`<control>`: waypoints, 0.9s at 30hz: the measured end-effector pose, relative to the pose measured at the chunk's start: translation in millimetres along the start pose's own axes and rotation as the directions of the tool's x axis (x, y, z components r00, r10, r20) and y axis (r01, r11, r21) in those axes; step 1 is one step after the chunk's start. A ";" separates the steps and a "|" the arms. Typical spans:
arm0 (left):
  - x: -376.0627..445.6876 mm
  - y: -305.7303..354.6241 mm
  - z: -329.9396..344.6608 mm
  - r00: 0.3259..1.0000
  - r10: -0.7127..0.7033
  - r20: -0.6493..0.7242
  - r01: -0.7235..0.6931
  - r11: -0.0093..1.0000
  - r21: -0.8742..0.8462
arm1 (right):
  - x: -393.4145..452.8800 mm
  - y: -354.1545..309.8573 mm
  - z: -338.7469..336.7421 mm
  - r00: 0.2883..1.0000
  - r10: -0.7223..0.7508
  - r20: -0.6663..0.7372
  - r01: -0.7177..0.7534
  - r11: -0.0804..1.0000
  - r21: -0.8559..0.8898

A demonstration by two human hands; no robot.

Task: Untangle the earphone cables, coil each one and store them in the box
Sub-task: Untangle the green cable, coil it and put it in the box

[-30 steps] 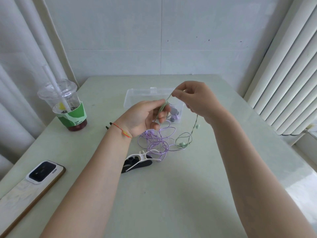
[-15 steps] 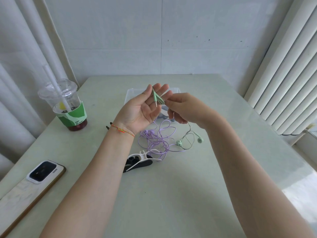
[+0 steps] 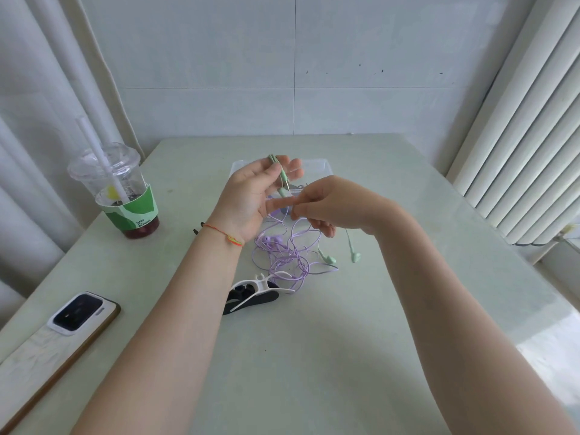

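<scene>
My left hand [image 3: 251, 196] is raised palm up with straight fingers. The green earphone cable [image 3: 280, 178] lies folded across those fingers, its plug end hanging by the thumb. My right hand [image 3: 326, 205] has curled fingers and pinches the same green cable just right of the left thumb. Two green earbuds [image 3: 329, 258] dangle below it, down to the table. A tangled purple earphone cable [image 3: 284, 257] lies on the table under both hands. The clear plastic box [image 3: 317, 167] stands behind the hands, mostly hidden.
A white and a black cable winder [image 3: 255, 290] lie just in front of the purple tangle. An iced drink cup [image 3: 120, 189] with a straw stands at the left. A phone [image 3: 77, 312] rests on a board at the left edge. Blinds [image 3: 518, 136] hang at the right.
My left hand went from gripping the green cable to an open, palm-up pose. My right hand came down from above to beside the left thumb. The green earbuds shifted right.
</scene>
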State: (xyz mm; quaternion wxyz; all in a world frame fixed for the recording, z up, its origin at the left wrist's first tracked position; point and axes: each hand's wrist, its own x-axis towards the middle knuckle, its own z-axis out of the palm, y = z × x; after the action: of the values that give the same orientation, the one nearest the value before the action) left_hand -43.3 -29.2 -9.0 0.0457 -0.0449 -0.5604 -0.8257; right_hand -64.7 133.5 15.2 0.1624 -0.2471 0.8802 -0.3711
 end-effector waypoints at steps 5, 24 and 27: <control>-0.7 -6.0 6.4 0.989 0.072 -0.129 0.004 0.858 0.514 | -4.6 -3.8 -7.1 0.995 -0.059 -0.083 0.059 0.998 -0.006; -5.5 -4.5 0.4 0.891 -0.301 0.339 0.283 0.954 0.104 | 6.6 14.2 -16.3 0.925 -0.103 -0.366 0.191 0.958 0.214; -3.6 -2.5 -1.9 0.875 -0.315 0.367 0.368 0.926 -0.082 | 7.9 15.9 -15.2 0.922 -0.106 -0.372 0.202 0.952 0.229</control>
State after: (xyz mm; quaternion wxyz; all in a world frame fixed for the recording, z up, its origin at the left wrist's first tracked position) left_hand -40.0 -29.9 -12.4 -0.2040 -0.0933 -0.4951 -0.8394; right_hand -83.4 147.4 12.9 0.0022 -0.2213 0.8154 -0.5350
